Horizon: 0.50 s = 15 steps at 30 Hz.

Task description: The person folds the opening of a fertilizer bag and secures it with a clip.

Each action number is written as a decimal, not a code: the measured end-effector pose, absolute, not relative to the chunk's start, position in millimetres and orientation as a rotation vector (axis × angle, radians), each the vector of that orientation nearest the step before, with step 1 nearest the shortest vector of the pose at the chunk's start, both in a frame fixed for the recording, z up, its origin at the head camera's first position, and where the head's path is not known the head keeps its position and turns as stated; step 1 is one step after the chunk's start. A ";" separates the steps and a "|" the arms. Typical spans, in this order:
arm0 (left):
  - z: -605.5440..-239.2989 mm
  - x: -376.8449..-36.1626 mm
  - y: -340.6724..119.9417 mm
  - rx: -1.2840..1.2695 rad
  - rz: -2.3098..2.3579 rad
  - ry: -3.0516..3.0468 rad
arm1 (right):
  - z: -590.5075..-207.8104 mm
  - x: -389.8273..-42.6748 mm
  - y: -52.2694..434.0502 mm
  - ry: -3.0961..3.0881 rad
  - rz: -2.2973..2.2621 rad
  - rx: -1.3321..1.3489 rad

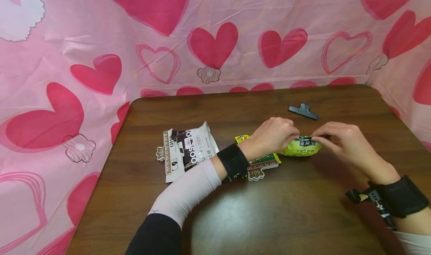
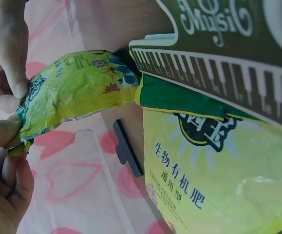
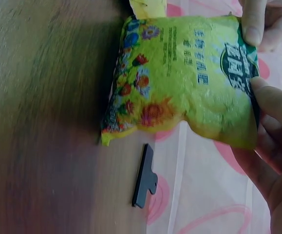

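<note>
A small yellow-green fertilizer bag (image 1: 299,149) with flower pictures stands upright on the table, its dark green top edge raised. My left hand (image 1: 274,134) pinches one end of that edge, and my right hand (image 1: 350,143) pinches the other between thumb and fingers. In the right wrist view the bag (image 3: 179,78) faces the camera, its lower edge on the wood. Beside it lies another yellow-green fertilizer bag (image 2: 194,170), its folded green top held by a brown piano-key clip (image 2: 214,78). My left forearm hides part of this second bag in the head view.
A dark clip (image 1: 303,111) lies on the wooden table (image 1: 229,214) beyond the hands. To the left is a white and black bag (image 1: 198,146) with a piano-key clip (image 1: 166,152) along its side. Pink heart-patterned cloth (image 1: 249,19) hangs behind the table.
</note>
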State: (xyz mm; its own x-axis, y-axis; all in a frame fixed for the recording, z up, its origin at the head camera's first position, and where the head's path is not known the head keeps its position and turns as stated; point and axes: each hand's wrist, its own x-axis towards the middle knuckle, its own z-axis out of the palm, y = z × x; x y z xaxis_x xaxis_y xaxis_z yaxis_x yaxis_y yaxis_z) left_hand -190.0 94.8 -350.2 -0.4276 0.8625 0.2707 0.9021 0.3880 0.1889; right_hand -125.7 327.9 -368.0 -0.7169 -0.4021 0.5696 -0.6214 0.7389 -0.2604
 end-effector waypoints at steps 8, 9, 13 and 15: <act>-349.7 -190.3 94.5 -1.605 -0.477 -2.533 | -367.5 -125.0 335.1 -2.451 0.605 0.810; -350.0 -190.4 94.2 -1.604 -0.480 -2.538 | -367.8 -125.0 336.0 -2.455 0.602 0.807; -351.3 -191.1 92.2 -1.606 -0.489 -2.543 | -368.6 -124.0 338.3 -2.469 0.609 0.792; -351.6 -191.6 91.6 -1.614 -0.495 -2.537 | -368.3 -123.2 339.4 -2.471 0.610 0.790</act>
State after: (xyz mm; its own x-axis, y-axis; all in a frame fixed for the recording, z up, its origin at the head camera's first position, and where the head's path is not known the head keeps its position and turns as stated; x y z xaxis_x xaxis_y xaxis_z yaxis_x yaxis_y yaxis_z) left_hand -191.6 91.6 -351.6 -0.4357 0.8647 0.2498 0.8952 0.3875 0.2201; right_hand -123.2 339.4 -368.3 -0.7229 -0.4139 0.5532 -0.6239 0.7352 -0.2651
